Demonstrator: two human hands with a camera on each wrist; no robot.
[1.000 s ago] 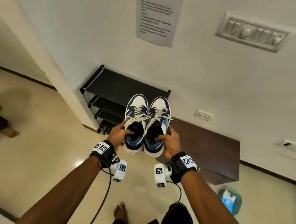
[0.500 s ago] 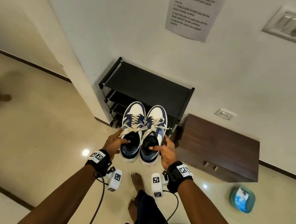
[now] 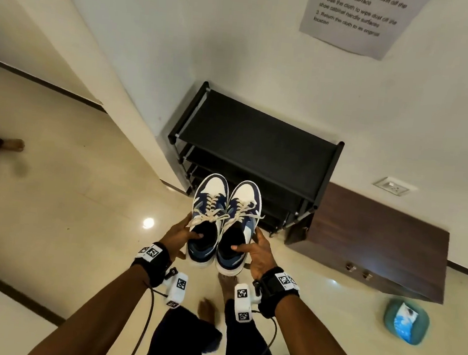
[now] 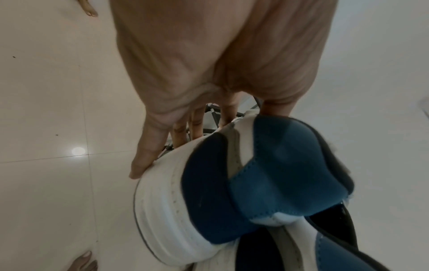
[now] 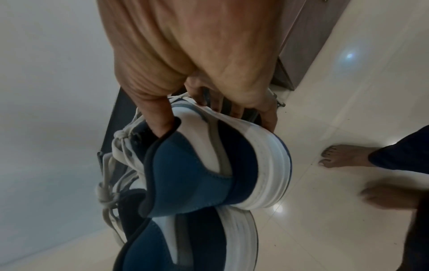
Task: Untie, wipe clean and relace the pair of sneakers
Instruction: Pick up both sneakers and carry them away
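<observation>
Since a second ago the view has tipped downward and drawn nearer the wall: the switch panel has slid out of sight at the top, the black shoe rack (image 3: 256, 148) now sits in mid-picture rather than low behind the shoes, and the person's bare feet show beneath the arms. Both hands keep the same hold as before. At this moment the pair of sneakers is carried in the air in front of the rack, side by side and touching along their inner sides, toes pointing away toward the wall, laces (image 3: 217, 214) tied in loose bows. The left hand (image 3: 179, 236) grips the left sneaker (image 3: 210, 198) at its heel end, thumb hooked inside the opening and fingers spread along the outer side and white sole, as the left wrist view shows (image 4: 162, 110). The right hand (image 3: 257, 250) grips the right sneaker (image 3: 243, 201) the same way, thumb tucked into the collar and fingers wrapped under the sole edge, seen close in the right wrist view (image 5: 209, 82). Blue heel panels (image 5: 185, 174) and thick white soles fill both wrist pictures. A brown wooden cabinet (image 3: 379, 236) stands just beside the rack on its right, against the wall. On the tiled floor to the far right lies a teal basin (image 3: 405, 321) holding a blue-and-white cloth. A printed sheet (image 3: 356, 19) is fixed to the wall above, and another person's bare foot (image 3: 14, 144) shows at the left edge.
</observation>
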